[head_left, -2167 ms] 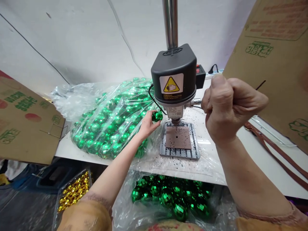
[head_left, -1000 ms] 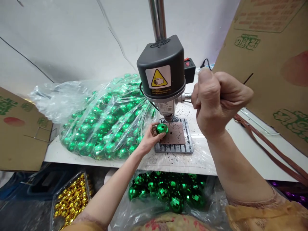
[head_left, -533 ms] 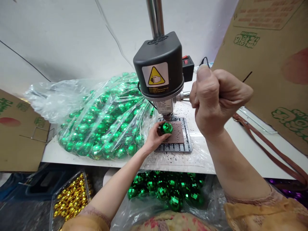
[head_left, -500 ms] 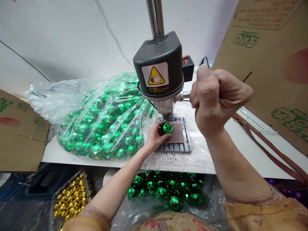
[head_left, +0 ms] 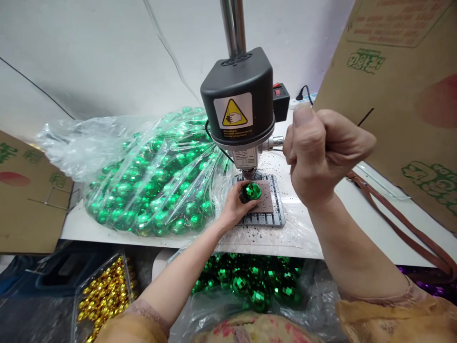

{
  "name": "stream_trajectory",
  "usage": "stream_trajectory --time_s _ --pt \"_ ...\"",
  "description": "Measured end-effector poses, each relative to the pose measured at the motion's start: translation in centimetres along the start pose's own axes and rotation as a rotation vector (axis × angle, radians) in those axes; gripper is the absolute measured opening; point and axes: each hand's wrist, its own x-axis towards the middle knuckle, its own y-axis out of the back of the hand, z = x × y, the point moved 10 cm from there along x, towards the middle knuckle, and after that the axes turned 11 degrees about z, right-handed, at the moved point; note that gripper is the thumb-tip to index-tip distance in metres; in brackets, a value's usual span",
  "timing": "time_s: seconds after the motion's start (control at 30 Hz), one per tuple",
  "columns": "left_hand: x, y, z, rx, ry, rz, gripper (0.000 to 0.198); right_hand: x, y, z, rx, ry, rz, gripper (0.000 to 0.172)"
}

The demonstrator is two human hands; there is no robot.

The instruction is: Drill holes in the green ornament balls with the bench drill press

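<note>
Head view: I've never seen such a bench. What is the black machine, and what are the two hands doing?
The camera sits on the person's head, looking down at their own hands. The black machine is a small bench drill on a steel column. The left hand holds a green faceted ball on the brown pad under the drill's tip. The right hand is a fist closed on the handle at the machine's side, mostly hidden. On the white table lies a clear bag of green balls; below are another bag and a tray of gold balls.
</note>
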Motion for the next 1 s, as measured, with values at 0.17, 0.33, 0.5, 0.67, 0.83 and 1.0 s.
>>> stream_trajectory --time_s 0.17,0.33,0.5,0.67,0.83,1.0 --pt "-0.1 -0.2 -0.2 -0.015 -0.001 -0.010 0.058 -0.8 0.2 -0.8 0.008 0.096 -0.016 0.050" --pt "-0.3 -0.3 -0.2 -0.050 0.011 -0.024 0.059 -1.5 0.9 -0.7 0.043 0.146 0.012 0.049" --pt "-0.4 -0.2 -0.1 -0.069 -0.007 -0.021 0.059 -1.8 1.3 -0.4 0.021 0.160 0.029 0.049" --pt "-0.4 -0.3 -0.3 -0.100 0.014 -0.025 0.058 -2.2 1.5 -0.5 0.018 0.193 0.006 0.051" --pt "-0.4 -0.4 -0.2 -0.107 0.004 -0.031 0.057 -2.4 1.7 -0.7 0.040 0.250 0.019 0.050" --pt "-0.4 -0.4 -0.5 -0.082 -0.015 -0.030 0.057 -2.8 1.9 -1.3 0.118 0.376 0.037 0.048"
